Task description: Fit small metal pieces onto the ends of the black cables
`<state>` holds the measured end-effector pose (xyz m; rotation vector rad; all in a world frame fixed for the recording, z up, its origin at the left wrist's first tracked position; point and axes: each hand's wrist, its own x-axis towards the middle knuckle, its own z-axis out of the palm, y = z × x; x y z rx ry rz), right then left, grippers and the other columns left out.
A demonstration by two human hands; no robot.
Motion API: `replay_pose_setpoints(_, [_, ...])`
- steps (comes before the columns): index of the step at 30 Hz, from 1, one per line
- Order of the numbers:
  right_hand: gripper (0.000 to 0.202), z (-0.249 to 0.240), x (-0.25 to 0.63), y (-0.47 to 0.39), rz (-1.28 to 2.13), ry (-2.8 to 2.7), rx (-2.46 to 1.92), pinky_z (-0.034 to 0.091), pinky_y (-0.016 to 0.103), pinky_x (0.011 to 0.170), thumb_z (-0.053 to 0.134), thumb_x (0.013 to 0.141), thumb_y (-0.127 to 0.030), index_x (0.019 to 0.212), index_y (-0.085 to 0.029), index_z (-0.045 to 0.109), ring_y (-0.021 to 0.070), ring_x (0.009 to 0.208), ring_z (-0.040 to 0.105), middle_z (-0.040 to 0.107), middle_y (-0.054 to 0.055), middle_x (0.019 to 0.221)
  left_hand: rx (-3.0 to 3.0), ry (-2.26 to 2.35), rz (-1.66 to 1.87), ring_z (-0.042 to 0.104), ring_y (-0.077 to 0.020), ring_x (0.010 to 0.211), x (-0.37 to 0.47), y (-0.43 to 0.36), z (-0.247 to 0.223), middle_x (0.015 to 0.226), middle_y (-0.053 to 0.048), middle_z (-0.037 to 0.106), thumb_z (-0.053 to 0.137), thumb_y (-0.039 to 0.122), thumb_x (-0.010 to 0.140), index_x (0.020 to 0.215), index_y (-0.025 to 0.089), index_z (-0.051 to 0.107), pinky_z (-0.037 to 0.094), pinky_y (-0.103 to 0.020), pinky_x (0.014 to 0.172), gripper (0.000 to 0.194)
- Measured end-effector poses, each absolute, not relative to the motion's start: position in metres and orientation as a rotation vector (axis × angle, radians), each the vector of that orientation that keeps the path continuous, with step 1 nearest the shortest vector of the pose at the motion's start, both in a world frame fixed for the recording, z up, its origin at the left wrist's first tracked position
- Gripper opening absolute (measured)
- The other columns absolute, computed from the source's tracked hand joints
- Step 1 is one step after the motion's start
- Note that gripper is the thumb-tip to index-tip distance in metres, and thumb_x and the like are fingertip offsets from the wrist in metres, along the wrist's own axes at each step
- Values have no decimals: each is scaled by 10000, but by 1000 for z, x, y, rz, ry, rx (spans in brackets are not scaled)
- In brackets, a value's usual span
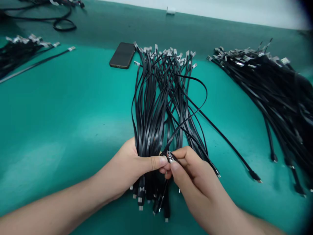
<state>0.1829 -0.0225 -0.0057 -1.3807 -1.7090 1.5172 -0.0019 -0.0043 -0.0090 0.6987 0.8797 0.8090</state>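
Note:
A bundle of flat black USB cables lies lengthwise on the green table, silver plugs at its far end and small connectors at its near end. My left hand is wrapped round the near part of the bundle, thumb across the top. Beside that thumb tip, my right hand pinches a small shiny metal connector between thumb and fingers. Which cable this connector belongs to is partly hidden by the fingers. On the right of the bundle, a few loose cables fan out towards me.
A dark phone lies left of the bundle's far end. Another heap of black cables covers the right side, and a smaller pile sits at the left. A coiled black cord and a small white object are at the back.

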Motion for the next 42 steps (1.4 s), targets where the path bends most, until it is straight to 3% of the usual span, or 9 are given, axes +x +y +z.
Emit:
replay_pose_setpoints(5, [179,-6,183,-23,1571,-1706,-1436,407,270,519,425,1070,-332,969,-256,553,147,681,619,703,-1,828,671,958,745,668,-131,671,-1,-2,-4,665,19,712,823,163,766,736,165,716,529,-234,691,111])
replay_pose_setpoints(13, [167,-5,189,-21,1555,-1777,-1469,349,259,487,442,1063,-359,1000,-266,566,190,763,665,638,-10,697,728,1003,726,650,-125,697,-1,-2,-2,689,19,707,815,136,748,730,158,719,522,-221,697,101])
replay_pose_setpoints(17, [223,-2,190,-18,1517,-1837,-1454,291,265,445,422,1066,-354,948,-244,576,135,591,554,681,15,786,743,968,745,646,-125,705,-3,-2,-6,704,17,703,799,129,757,735,159,718,521,-219,699,90])
replay_pose_setpoints(25, [209,0,188,-17,1518,-1835,-1462,236,254,394,432,1043,-290,903,-234,577,103,459,417,611,-28,656,728,981,752,650,-141,704,-1,-1,-6,702,7,709,817,140,737,716,160,727,527,-237,695,95])
replay_pose_setpoints(31, [176,-3,187,-14,1521,-1581,-1452,334,224,418,451,1041,-284,913,-227,558,90,469,456,629,-29,685,672,991,747,672,-142,710,-3,-4,-7,724,-13,744,840,210,748,770,146,732,540,-245,713,127])
replay_pose_setpoints(34, [113,-5,186,-12,1527,-1408,-1248,462,232,483,466,1034,-257,1018,-230,575,83,544,572,711,41,996,667,988,735,678,-142,701,-3,-5,-9,729,-11,752,831,196,756,867,148,732,537,-246,705,156])
replay_pose_setpoints(37, [141,-6,183,-10,1539,-1359,-1051,519,249,556,487,1029,-221,1105,-260,600,92,656,645,671,72,1237,648,1016,754,684,-148,707,-2,-5,-9,724,15,753,868,159,698,925,171,721,537,-249,704,271])
replay_pose_setpoints(42, [105,-5,173,-1,1494,-1344,-1067,558,260,592,553,961,-194,985,-226,651,115,649,638,749,46,959,705,1014,829,704,-164,886,2,-6,-10,873,20,776,855,87,688,903,200,725,532,-243,810,275])
